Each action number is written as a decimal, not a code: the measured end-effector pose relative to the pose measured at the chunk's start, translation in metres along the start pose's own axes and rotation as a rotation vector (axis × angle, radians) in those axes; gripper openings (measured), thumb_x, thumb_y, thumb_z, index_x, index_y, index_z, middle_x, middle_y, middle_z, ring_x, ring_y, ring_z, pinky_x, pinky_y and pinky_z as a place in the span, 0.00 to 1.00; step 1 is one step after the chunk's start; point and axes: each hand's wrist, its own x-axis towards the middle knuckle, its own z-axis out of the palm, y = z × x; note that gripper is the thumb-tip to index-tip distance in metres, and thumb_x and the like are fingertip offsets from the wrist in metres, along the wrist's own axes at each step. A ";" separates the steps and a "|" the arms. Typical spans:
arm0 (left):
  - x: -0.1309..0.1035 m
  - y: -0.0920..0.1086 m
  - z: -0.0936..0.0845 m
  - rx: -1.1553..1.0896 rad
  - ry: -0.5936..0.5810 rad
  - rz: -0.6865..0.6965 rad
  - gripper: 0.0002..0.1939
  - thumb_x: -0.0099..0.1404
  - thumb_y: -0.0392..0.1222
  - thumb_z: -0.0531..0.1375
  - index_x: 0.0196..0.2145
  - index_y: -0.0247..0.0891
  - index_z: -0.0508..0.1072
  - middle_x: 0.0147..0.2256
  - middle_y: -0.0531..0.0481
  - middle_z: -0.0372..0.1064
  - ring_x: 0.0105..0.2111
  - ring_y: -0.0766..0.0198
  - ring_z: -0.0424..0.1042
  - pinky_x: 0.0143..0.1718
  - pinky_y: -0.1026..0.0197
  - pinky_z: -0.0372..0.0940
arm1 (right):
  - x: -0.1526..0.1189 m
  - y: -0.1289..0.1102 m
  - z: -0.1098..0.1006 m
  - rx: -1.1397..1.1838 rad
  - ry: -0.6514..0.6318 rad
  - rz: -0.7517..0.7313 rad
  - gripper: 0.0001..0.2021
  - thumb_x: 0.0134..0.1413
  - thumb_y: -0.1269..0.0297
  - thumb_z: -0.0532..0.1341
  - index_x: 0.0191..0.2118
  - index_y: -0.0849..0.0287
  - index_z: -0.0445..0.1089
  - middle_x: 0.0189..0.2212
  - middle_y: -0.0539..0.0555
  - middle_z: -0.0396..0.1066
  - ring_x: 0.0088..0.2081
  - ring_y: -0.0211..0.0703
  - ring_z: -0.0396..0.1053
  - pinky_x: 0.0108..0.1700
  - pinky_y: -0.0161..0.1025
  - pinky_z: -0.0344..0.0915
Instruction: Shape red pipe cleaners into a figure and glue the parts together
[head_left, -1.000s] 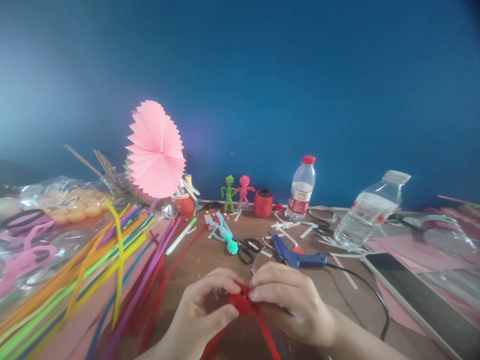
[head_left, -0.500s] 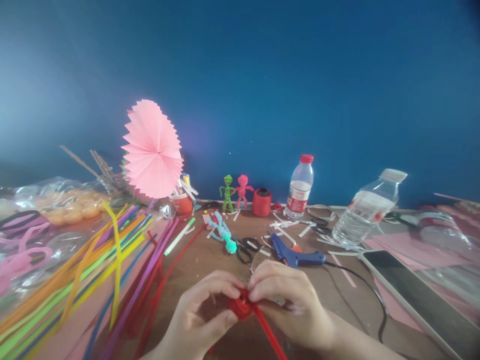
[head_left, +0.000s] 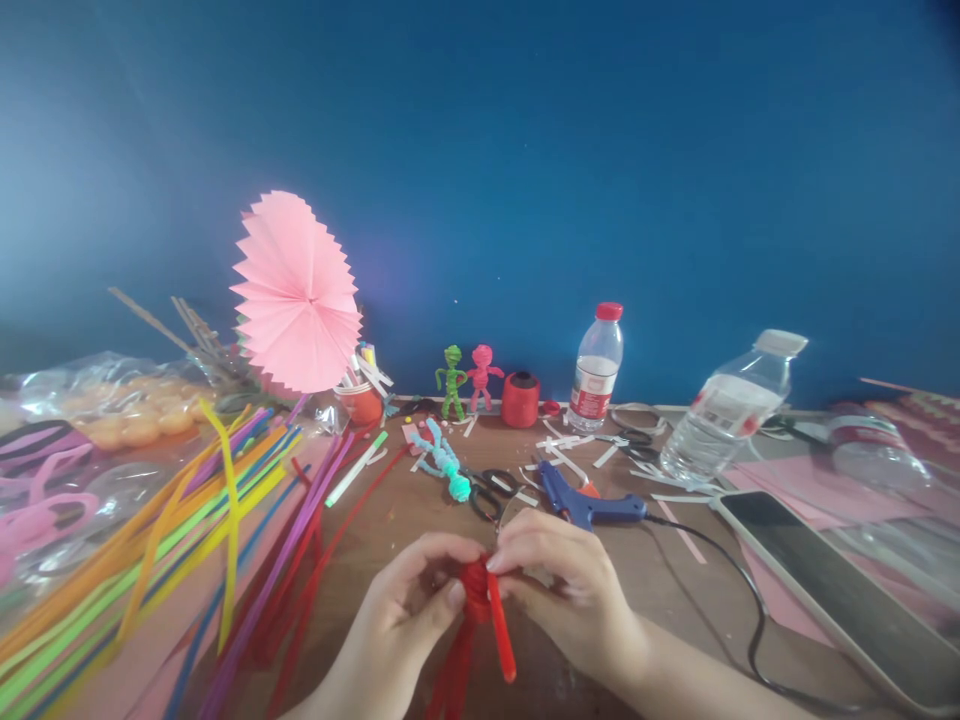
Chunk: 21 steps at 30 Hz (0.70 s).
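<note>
Near the front of the table, my left hand (head_left: pixel 412 610) pinches a coiled red pipe cleaner (head_left: pixel 475 592) between thumb and fingers. My right hand (head_left: pixel 566 595) is closed on the same pipe cleaner from the other side, by its loose end, which points down toward me. More red strands hang below the coil. Just beyond my hands lie black-handled scissors (head_left: pixel 491 492) and a turquoise pipe-cleaner figure (head_left: pixel 450 466). A blue glue gun (head_left: pixel 586 500) rests beyond my right hand, its black cord running right.
Many coloured pipe cleaners (head_left: pixel 187 520) spread over the left side. A pink paper fan (head_left: pixel 300 295) stands behind them. Green (head_left: pixel 452 384) and pink (head_left: pixel 483 378) figures stand by a red spool (head_left: pixel 520 400). Two bottles (head_left: pixel 598 370) and a phone (head_left: pixel 817 590) are to the right.
The red pipe cleaner's loose end swung from pointing down-right to nearly straight down, and the coil turned in my fingers. The red strands below it came into view. The view shifted slightly.
</note>
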 end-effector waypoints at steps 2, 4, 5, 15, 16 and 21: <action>0.000 -0.001 -0.002 0.050 -0.018 0.049 0.04 0.60 0.41 0.63 0.35 0.44 0.77 0.40 0.49 0.73 0.41 0.57 0.72 0.43 0.61 0.68 | 0.000 0.000 0.000 -0.004 -0.001 0.024 0.04 0.51 0.74 0.65 0.34 0.60 0.74 0.30 0.56 0.72 0.31 0.40 0.71 0.34 0.34 0.67; 0.001 -0.001 -0.003 0.091 -0.042 0.101 0.04 0.62 0.40 0.62 0.34 0.45 0.77 0.41 0.50 0.72 0.44 0.58 0.70 0.45 0.63 0.66 | 0.000 0.000 0.001 -0.005 0.006 0.048 0.03 0.51 0.73 0.65 0.34 0.60 0.74 0.29 0.56 0.72 0.31 0.40 0.71 0.33 0.34 0.67; 0.001 -0.001 -0.003 0.109 -0.047 0.117 0.04 0.62 0.39 0.61 0.33 0.45 0.77 0.41 0.51 0.71 0.45 0.59 0.69 0.45 0.64 0.66 | 0.000 0.000 0.002 -0.006 0.011 0.058 0.03 0.51 0.73 0.65 0.33 0.60 0.74 0.29 0.55 0.72 0.30 0.40 0.71 0.33 0.34 0.67; 0.001 -0.005 -0.008 0.132 -0.004 0.039 0.05 0.62 0.38 0.61 0.34 0.44 0.78 0.40 0.52 0.71 0.42 0.61 0.71 0.43 0.67 0.66 | 0.002 -0.003 0.004 -0.029 -0.049 0.312 0.05 0.49 0.76 0.62 0.30 0.59 0.69 0.28 0.50 0.68 0.28 0.36 0.67 0.32 0.32 0.64; 0.002 -0.005 -0.008 0.134 0.001 0.045 0.05 0.62 0.39 0.61 0.34 0.44 0.78 0.40 0.51 0.72 0.42 0.61 0.71 0.43 0.67 0.66 | 0.002 -0.003 0.004 -0.026 -0.056 0.334 0.05 0.49 0.75 0.62 0.30 0.59 0.69 0.28 0.49 0.68 0.28 0.36 0.66 0.32 0.32 0.63; 0.004 0.001 -0.002 0.129 -0.009 0.060 0.08 0.53 0.39 0.68 0.34 0.43 0.78 0.39 0.51 0.73 0.38 0.61 0.73 0.39 0.68 0.68 | 0.002 -0.003 0.006 -0.034 -0.068 0.410 0.04 0.48 0.74 0.62 0.30 0.59 0.69 0.28 0.49 0.68 0.29 0.37 0.67 0.32 0.33 0.62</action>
